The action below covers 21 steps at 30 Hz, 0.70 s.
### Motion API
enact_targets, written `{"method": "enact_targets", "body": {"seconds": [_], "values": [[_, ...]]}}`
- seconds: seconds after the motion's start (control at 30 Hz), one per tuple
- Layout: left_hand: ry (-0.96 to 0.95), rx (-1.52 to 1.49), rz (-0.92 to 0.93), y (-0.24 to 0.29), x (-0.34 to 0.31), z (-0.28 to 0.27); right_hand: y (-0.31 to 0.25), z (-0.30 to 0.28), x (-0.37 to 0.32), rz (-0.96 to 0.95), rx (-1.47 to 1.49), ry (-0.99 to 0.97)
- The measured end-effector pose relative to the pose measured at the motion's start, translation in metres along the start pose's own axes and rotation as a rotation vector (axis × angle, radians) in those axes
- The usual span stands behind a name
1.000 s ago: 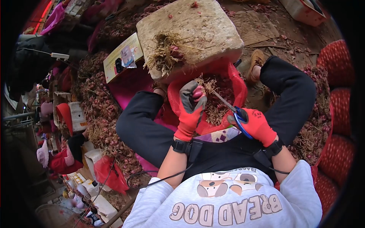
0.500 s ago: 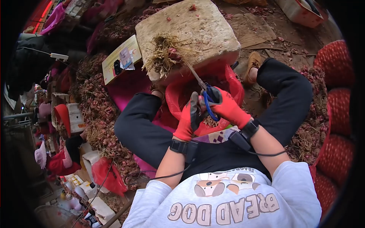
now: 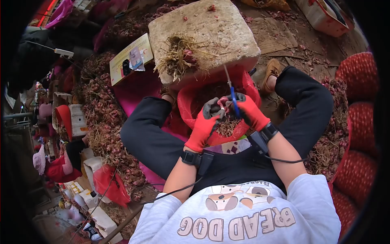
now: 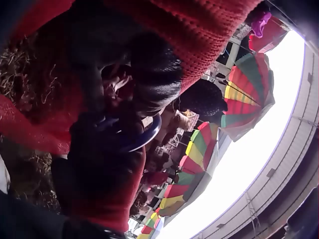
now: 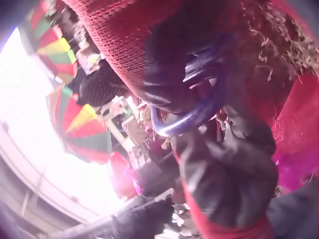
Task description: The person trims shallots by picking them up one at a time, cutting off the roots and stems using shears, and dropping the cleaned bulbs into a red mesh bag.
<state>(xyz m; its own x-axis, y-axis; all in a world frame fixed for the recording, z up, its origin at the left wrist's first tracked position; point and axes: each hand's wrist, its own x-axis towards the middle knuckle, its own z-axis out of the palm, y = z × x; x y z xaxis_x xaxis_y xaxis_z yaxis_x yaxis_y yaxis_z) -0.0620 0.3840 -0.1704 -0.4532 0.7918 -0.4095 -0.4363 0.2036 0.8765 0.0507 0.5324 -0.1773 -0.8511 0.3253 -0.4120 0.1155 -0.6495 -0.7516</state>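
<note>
In the head view, the gloved left hand (image 3: 206, 122) grips a red shallot (image 3: 222, 101) between thumb and fingers. The gloved right hand (image 3: 251, 113) holds blue-handled scissors (image 3: 234, 99) by their loops, blades pointing up and away, and its fingers come close to the shallot; whether they touch it cannot be told. Both hands are above a red mesh bag (image 3: 185, 106) with shallots and roots inside. The right wrist view shows the blue scissor loop (image 5: 192, 122) around the dark glove fingers. A bundle of shallots with dry stalks (image 3: 177, 57) lies on the pale block.
A pale block (image 3: 219, 34) stands beyond the bag, with a yellow board (image 3: 118, 73) and small items at its left. Heaped shallots (image 3: 105, 134) cover the ground at the left. Full red mesh sacks (image 3: 359, 134) line the right side. A brown shoe (image 3: 271, 73) rests beside the block.
The right hand first came in from the right to the left hand, its scissors swinging more upright. The left hand's shallots with roots are no longer seen; a single shallot shows between its fingers.
</note>
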Motion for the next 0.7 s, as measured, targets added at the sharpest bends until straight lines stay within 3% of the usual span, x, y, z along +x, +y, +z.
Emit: {"method": "enact_targets", "body": {"seconds": [0.1,0.13,0.17,0.23,0.27,0.37,0.4,0.5,0.53,0.63,0.7], "values": [[-0.172,0.023,0.001,0.0,0.006,-0.015,0.0,-0.02,0.004,0.069,0.352,-0.094],[-0.027,0.699,0.12,0.007,-0.001,-0.014,0.004,-0.029,0.01,0.069,0.446,-0.226],[0.033,0.841,0.295,0.008,0.001,-0.016,0.008,-0.039,0.016,0.081,0.535,-0.359],[0.167,1.118,0.646,0.014,0.002,-0.015,-0.012,-0.028,0.001,0.137,0.577,-0.305],[0.107,0.775,0.554,0.017,0.001,-0.009,0.009,-0.042,0.003,0.107,0.563,-0.197],[-0.253,0.163,0.218,0.043,-0.009,0.01,-0.003,-0.021,-0.011,-0.011,0.136,-0.273],[-0.261,0.235,0.29,0.039,-0.004,0.009,-0.007,-0.018,-0.012,0.057,0.241,-0.372],[-0.297,0.051,0.019,0.035,0.0,0.0,-0.01,0.005,-0.021,0.033,0.228,-0.228],[-0.28,-0.091,-0.045,0.036,-0.006,0.003,0.001,-0.01,-0.013,0.135,0.214,-0.22],[-0.195,-0.122,-0.192,0.033,-0.011,0.001,0.005,-0.006,-0.011,0.016,-0.186,0.043],[-0.181,-0.094,-0.111,0.027,-0.011,0.006,-0.005,0.003,-0.019,0.08,-0.154,0.105]]}}
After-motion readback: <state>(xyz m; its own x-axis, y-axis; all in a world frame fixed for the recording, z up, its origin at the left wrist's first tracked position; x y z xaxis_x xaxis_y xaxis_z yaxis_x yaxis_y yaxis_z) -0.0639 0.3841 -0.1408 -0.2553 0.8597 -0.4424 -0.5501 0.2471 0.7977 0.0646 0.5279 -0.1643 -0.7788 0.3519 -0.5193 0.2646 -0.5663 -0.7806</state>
